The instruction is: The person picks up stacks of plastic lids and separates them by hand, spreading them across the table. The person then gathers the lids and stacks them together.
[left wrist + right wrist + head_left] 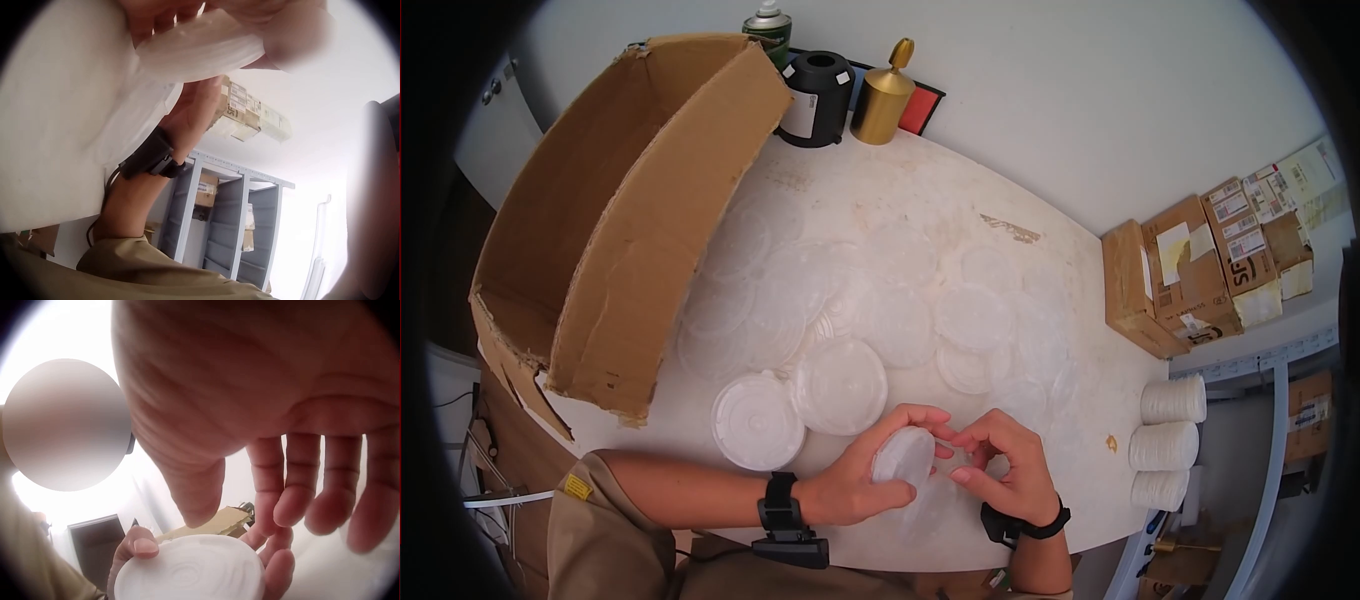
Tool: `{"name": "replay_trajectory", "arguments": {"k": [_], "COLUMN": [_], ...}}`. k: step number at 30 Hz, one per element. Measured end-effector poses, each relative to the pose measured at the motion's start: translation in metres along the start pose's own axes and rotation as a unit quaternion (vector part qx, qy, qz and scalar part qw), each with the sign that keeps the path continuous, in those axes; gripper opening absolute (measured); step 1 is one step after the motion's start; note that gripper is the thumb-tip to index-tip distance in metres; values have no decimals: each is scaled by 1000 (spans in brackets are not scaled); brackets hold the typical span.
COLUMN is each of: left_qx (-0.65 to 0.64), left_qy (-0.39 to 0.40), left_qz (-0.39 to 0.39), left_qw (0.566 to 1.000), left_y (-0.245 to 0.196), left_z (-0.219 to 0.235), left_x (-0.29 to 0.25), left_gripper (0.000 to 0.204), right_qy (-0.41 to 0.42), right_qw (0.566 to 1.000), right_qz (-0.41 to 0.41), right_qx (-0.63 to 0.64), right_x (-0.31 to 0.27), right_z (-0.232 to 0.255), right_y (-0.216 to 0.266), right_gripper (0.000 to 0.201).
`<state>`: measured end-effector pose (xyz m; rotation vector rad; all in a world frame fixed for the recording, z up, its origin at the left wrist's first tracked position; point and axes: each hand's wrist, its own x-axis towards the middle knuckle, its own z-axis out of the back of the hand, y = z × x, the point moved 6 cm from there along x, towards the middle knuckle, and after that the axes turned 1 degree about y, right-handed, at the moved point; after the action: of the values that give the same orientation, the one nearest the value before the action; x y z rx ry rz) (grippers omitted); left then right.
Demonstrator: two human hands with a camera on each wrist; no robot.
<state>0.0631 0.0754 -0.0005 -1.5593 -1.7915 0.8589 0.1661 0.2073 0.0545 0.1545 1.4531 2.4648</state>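
"What are the hands doing?"

"The left hand (840,492) grips what looks like a short stack of lids (903,456) at the lower centre of the frame, its thumb on one side and fingers round the other. The right hand (1012,472) is just beside, fingers loosely curved, holding nothing."

"Why tilt the stack?"

"Probably to bring its face and rim within the right hand's easy reach."

"And those loose lids (890,322)?"

"They lie overlapping across the middle of the surface (1090,430), perhaps so each can be picked up readily. Three white piles (1163,447) stand at the right of the frame, seemingly out of the way."

"How does the held stack look?"

"Round, whitish, slightly translucent; the right wrist view shows faint rings on its face."
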Motion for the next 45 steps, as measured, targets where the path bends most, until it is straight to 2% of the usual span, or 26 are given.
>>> {"name": "replay_trajectory", "arguments": {"k": [3,5,9,11,18,21,23,24,26,27,29,30,31,32,33,34,36,37,38,40,45], "left_qx": [-71,-51,-32,-28,-39,-57,-47,-46,-54,-54,-66,-66,-74,-83,-85,-75,-67,-83,-98,-122,-156], "left_qy": [-9,-7,-5,-5,-6,-7,-4,-3,-3,-1,-12,-12,-9,-8,-11,-5,1,6,11,14,20], "left_qz": [22,12,7,7,1,8,13,9,23,21,30,25,33,41,37,32,26,20,14,17,40], "left_qw": [997,999,999,1000,999,998,999,999,998,998,997,997,997,996,996,997,997,996,995,992,987], "left_y": [0,0,3,2,2,2,2,1,3,3,4,2,1,2,2,3,6,7,7,5,3], "left_z": [-2,-1,2,1,1,0,-1,-1,-1,-1,0,1,1,1,2,2,2,1,1,-3,-5], "left_x": [0,0,0,0,0,-1,-1,-1,-1,-1,-1,0,-1,-3,-4,-4,-4,-3,-3,-3,-5], "left_gripper": [74,74,73,72,72,71,70,70,68,68,68,68,66,64,64,62,60,55,51,51,50], "right_qy": [16,103,126,137,192,221,97,0,-152,-154,-257,-256,-284,-306,-233,-229,-130,-71,-71,-6,-43], "right_qw": [999,992,983,979,976,973,991,992,964,965,945,946,953,939,940,940,901,903,902,896,901], "right_qz": [11,-55,-48,-21,-18,-54,-74,-45,-102,-100,-151,-147,-107,-65,-39,-37,-36,-60,-60,-95,-78], "right_qx": [-27,-57,-126,-152,-103,-48,47,120,191,189,135,133,-4,-140,-248,-249,-413,-420,-421,-434,-425], "right_x": [-3,-4,-5,-6,-7,-14,-17,-22,-26,-25,-26,-25,-29,-36,-45,-48,-51,-54,-56,-57,-35], "right_z": [11,7,-6,-14,-18,0,31,44,68,69,81,77,75,71,67,60,35,27,25,12,29], "right_y": [5,6,8,8,9,5,1,-14,-31,-33,-37,-37,-30,-23,-24,-20,-8,-17,-18,-25,-36], "right_gripper": [37,42,42,35,18,15,15,14,12,12,32,32,46,59,94,94,117,132,132,126,117]}}
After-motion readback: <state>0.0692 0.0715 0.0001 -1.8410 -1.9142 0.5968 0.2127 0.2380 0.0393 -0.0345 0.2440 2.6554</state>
